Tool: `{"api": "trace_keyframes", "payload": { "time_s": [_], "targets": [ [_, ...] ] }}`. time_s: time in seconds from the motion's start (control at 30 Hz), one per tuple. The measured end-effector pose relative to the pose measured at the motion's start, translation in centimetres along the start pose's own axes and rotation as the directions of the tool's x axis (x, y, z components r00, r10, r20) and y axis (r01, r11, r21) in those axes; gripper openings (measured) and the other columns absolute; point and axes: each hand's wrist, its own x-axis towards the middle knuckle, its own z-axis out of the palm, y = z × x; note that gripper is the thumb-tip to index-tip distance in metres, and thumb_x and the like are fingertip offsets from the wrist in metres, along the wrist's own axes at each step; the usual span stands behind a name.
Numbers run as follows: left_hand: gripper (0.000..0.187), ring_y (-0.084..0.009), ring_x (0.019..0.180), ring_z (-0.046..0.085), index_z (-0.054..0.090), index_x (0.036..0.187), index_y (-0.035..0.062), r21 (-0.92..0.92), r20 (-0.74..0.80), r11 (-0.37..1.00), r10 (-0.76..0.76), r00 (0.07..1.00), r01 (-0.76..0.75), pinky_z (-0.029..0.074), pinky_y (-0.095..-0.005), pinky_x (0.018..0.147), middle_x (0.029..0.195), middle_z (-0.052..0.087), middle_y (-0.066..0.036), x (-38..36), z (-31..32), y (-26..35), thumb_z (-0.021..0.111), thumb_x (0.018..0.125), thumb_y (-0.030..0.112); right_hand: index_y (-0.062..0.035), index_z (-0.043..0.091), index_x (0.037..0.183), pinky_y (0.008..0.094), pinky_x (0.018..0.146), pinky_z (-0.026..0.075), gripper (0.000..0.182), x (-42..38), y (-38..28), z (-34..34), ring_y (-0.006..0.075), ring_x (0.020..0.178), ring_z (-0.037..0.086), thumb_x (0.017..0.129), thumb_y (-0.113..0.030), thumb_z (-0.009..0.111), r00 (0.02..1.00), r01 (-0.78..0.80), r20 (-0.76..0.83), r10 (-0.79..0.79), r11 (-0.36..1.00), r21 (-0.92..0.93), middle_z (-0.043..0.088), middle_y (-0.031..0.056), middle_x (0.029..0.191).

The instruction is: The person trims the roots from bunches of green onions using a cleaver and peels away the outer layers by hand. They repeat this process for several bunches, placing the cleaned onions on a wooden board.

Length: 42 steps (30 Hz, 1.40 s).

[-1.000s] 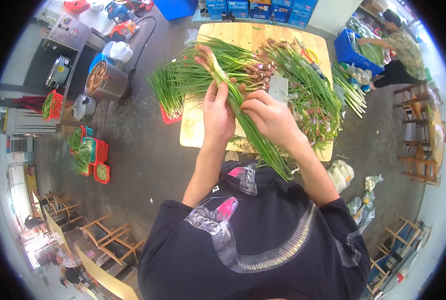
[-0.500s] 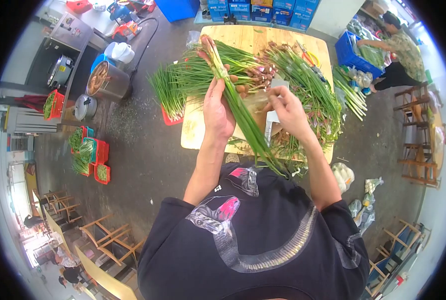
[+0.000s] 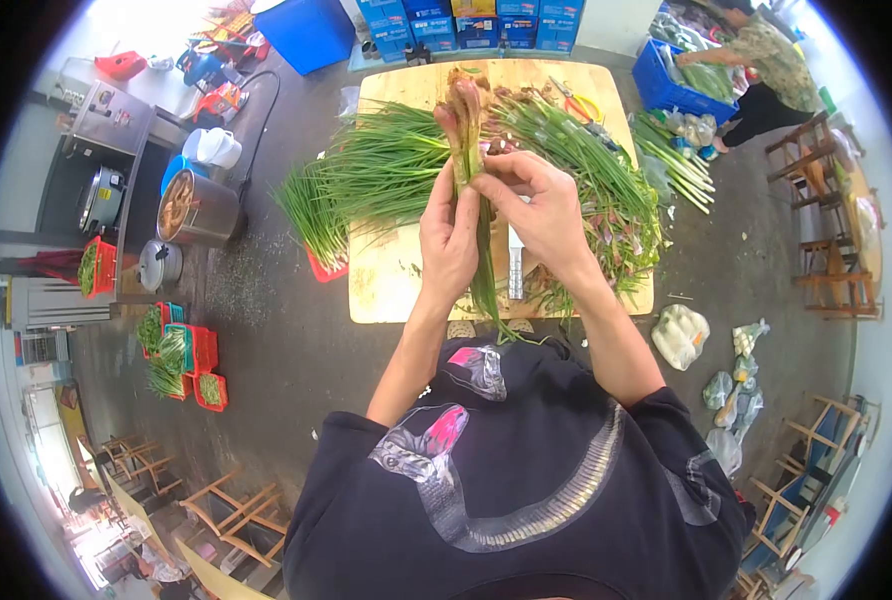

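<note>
My left hand (image 3: pixel 448 245) is wrapped around a few spring onions (image 3: pixel 463 120) held upright, their reddish bulbs up and green leaves hanging toward my shirt. At the stalks just below the bulbs, my right hand (image 3: pixel 534 205) pinches with thumb and fingers, touching the same spring onions. A metal handle (image 3: pixel 516 268) lies on the wooden table (image 3: pixel 386 290) below my right hand, its other end hidden. Left of my hands spreads a pile of long green spring onions (image 3: pixel 391 160). To the right lies another pile (image 3: pixel 566 135), with loose peelings and leaves (image 3: pixel 616 240) nearer me.
Orange-handled scissors (image 3: pixel 576 103) lie at the table's far right. A red basket (image 3: pixel 328 265) of greens stands at its left side. Bagged goods (image 3: pixel 680 336) are on the floor to the right. Beyond, a person (image 3: pixel 771 70) reaches into a blue crate (image 3: pixel 671 95).
My right hand has come up and left from over the table onto the spring onions. They have turned from slanted to upright, and the view has shifted slightly.
</note>
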Motion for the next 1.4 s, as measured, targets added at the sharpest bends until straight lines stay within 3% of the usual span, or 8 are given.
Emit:
{"api": "trace_keyframes", "payload": {
  "time_s": [0.23, 0.33, 0.8, 0.97, 1.1, 1.2, 1.3, 1.4],
  "targets": [
    [0.048, -0.0088, 0.085, 0.065, 0.044, 0.159, 0.0008, 0.000, 0.063, 0.997, -0.076, 0.995, 0.076, 0.054, -0.0253, 0.071, 0.121, 0.069, -0.007, -0.4, -0.6, 0.5, 0.051, 0.113, 0.009, 0.0034, 0.072, 0.106, 0.0310, 0.070, 0.058, 0.015, -0.1, 1.1, -0.5, 0.0172, 0.079, 0.075, 0.103, -0.011, 0.072, 0.979, 0.188, -0.030, -0.200, 0.953, -0.238, 0.076, 0.0102, 0.095],
    [0.051, -0.0078, 0.058, 0.056, 0.043, 0.157, 0.0022, -0.143, 0.074, 0.981, -0.124, 0.990, 0.133, 0.046, -0.0242, 0.049, 0.110, 0.068, -0.008, 0.0, -0.5, 1.7, 0.055, 0.107, 0.007, 0.0034, 0.071, 0.109, 0.0287, 0.071, 0.057, 0.016, -0.6, 1.7, 0.0, 0.0122, 0.079, 0.073, 0.107, -0.012, 0.069, 0.971, -0.229, -0.011, 0.240, 0.935, 0.270, 0.076, 0.0069, 0.091],
    [0.059, -0.0080, 0.060, 0.051, 0.043, 0.160, 0.0005, -0.088, 0.277, 0.934, -0.310, 0.910, 0.345, 0.042, -0.0227, 0.051, 0.097, 0.068, -0.008, 2.0, -3.1, 2.8, 0.050, 0.114, 0.037, 0.0012, 0.073, 0.120, 0.0259, 0.079, 0.060, 0.023, -0.9, 5.3, -5.6, 0.0112, 0.088, 0.074, 0.108, -0.018, 0.070, 0.956, -0.201, -0.159, 0.248, 0.944, 0.261, 0.075, 0.0029, 0.102],
    [0.051, -0.0066, 0.064, 0.054, 0.055, 0.148, 0.0004, 0.156, 0.203, 0.936, -0.342, 0.918, 0.314, 0.044, -0.0228, 0.053, 0.095, 0.068, -0.006, 2.4, -4.1, 3.3, 0.043, 0.117, 0.040, -0.0015, 0.074, 0.120, 0.0386, 0.080, 0.062, 0.023, -4.3, 14.3, -11.3, 0.0296, 0.086, 0.078, 0.107, -0.017, 0.062, 0.938, -0.271, -0.307, 0.157, 0.887, -0.374, 0.079, 0.0174, 0.096],
    [0.031, -0.0063, 0.071, 0.060, 0.062, 0.136, 0.0052, 0.370, 0.191, 0.891, -0.351, 0.916, 0.264, 0.049, -0.0234, 0.060, 0.094, 0.070, -0.001, 2.3, -5.1, 2.5, 0.057, 0.114, 0.027, -0.0067, 0.076, 0.127, 0.0465, 0.083, 0.060, 0.032, -8.7, 20.5, -13.4, 0.0429, 0.093, 0.076, 0.106, -0.024, 0.058, 0.858, -0.300, -0.108, 0.502, 0.320, -0.898, 0.077, 0.0268, 0.102],
    [0.022, -0.0034, 0.073, 0.059, 0.068, 0.124, 0.0046, 0.561, 0.142, 0.802, -0.337, 0.931, 0.204, 0.046, -0.0215, 0.063, 0.094, 0.074, 0.002, 2.3, -4.9, 2.8, 0.066, 0.109, 0.021, -0.0079, 0.074, 0.134, 0.0451, 0.083, 0.060, 0.039, -9.1, 16.7, -10.8, 0.0390, 0.094, 0.078, 0.105, -0.031, 0.061, 0.891, -0.380, -0.195, 0.410, 0.439, -0.814, 0.078, 0.0257, 0.105],
    [0.019, -0.0024, 0.075, 0.057, 0.071, 0.119, 0.0035, 0.618, 0.138, 0.756, -0.374, 0.917, 0.215, 0.045, -0.0212, 0.065, 0.093, 0.074, 0.003, 1.4, -5.0, 1.8, 0.068, 0.108, 0.019, -0.0006, 0.068, 0.141, 0.0369, 0.089, 0.061, 0.049, -8.4, 13.5, -6.0, 0.0245, 0.101, 0.078, 0.105, -0.034, 0.071, 0.909, -0.413, -0.086, 0.408, 0.909, -0.049, 0.081, 0.0163, 0.114],
    [0.019, -0.0031, 0.076, 0.060, 0.072, 0.120, 0.0023, 0.583, 0.148, 0.773, -0.402, 0.904, 0.249, 0.047, -0.0221, 0.066, 0.092, 0.074, 0.003, 0.3, -4.8, 0.8, 0.068, 0.108, 0.017, 0.0052, 0.066, 0.138, 0.0290, 0.090, 0.060, 0.041, -6.2, 6.8, -1.6, 0.0165, 0.101, 0.075, 0.109, -0.024, 0.068, 0.932, -0.342, 0.043, 0.360, 0.835, 0.432, 0.078, 0.0113, 0.117]
  ]
}}
